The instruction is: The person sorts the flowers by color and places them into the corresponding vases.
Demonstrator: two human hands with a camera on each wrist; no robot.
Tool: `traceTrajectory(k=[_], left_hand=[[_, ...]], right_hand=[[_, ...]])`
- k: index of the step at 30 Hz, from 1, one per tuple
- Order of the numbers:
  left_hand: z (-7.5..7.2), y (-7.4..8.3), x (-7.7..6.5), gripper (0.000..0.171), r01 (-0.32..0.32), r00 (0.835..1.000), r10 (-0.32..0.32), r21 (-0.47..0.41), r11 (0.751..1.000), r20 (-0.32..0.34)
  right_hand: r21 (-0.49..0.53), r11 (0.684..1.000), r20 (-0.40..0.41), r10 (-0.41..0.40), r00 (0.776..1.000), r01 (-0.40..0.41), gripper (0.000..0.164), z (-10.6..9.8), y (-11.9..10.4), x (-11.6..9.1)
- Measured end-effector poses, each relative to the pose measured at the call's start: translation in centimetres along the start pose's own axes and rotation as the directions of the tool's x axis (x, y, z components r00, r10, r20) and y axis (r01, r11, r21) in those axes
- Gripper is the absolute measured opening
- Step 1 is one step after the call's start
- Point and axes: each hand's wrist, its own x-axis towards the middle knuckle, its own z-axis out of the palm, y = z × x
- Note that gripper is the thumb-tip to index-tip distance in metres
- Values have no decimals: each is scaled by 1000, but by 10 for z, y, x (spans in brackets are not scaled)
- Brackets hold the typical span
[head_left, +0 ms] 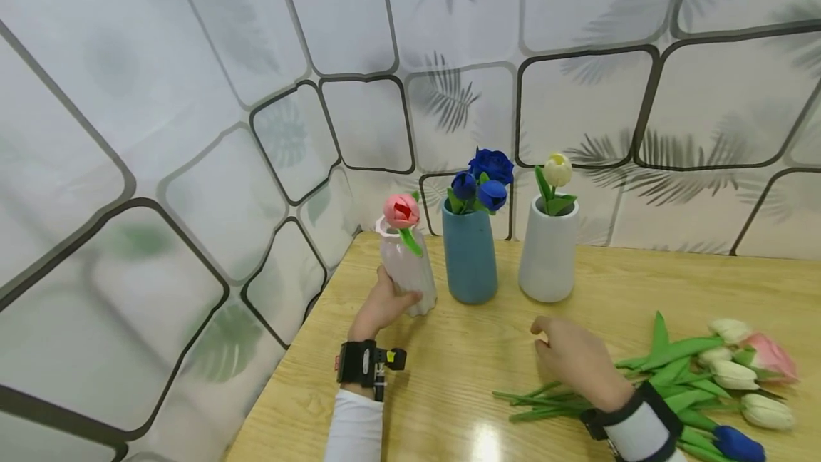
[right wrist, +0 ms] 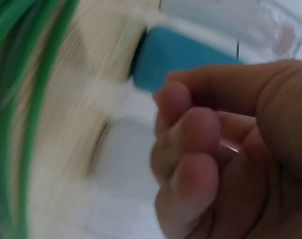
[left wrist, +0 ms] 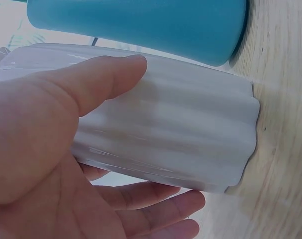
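My left hand point(head_left: 385, 301) holds a glossy white fluted vase point(head_left: 413, 273) at the table's left. In the left wrist view, the thumb lies along the vase's side point(left wrist: 191, 117) and the other fingers are on its opposite side. A pink tulip point(head_left: 402, 211) stands in this vase, one green leaf hanging over the rim. My right hand point(head_left: 580, 358) is over the table, fingers loosely curled with nothing between them. Beneath its wrist are green stems point(head_left: 551, 401) of a loose bunch. The right wrist view is blurred, showing the curled fingers point(right wrist: 186, 174) in front of the vases.
Beside the fluted vase stands a blue vase point(head_left: 470, 259) with several blue flowers point(head_left: 490, 166). Right of it is a plain white vase point(head_left: 548, 259) holding a cream tulip point(head_left: 557, 170). White tulips point(head_left: 734, 375), a pink flower point(head_left: 770, 356) and a blue tulip point(head_left: 739, 443) lie at the right. Patterned curtain point(head_left: 577, 105) hangs behind.
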Motion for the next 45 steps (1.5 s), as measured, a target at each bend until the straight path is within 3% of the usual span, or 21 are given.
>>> traceTrajectory(k=[5, 11, 17, 30, 34, 40, 45], left_hand=[[2, 3, 4, 90, -12, 1000, 12, 9, 1000, 11], [2, 2, 3, 92, 29, 1000, -29, -8, 1000, 8], [3, -2, 4, 92, 27, 1000, -27, 1, 1000, 11], [2, -2, 2, 91, 27, 1000, -27, -4, 1000, 11], [2, -2, 1, 92, 26, 1000, -26, -4, 1000, 7], [2, -2, 1, 90, 20, 1000, -20, 1, 1000, 10], [2, -2, 2, 90, 22, 1000, -22, -2, 1000, 13]], right_hand=[[16, 998, 119, 53, 992, -55, 25, -20, 39, -12], [-23, 997, 163, 72, 984, -69, 23, -26, 64, -13], [-62, 998, 143, 34, 989, -25, 7, -15, 70, -13], [-95, 995, 136, -23, 990, 37, 17, -9, 71, -17], [-93, 993, 68, -67, 995, 74, 12, -8, 72, -18], [-53, 990, -142, -139, 980, 133, 5, -13, 73, -19], [88, 989, -288, -87, 954, 117, 19, -16, 67, -20]])
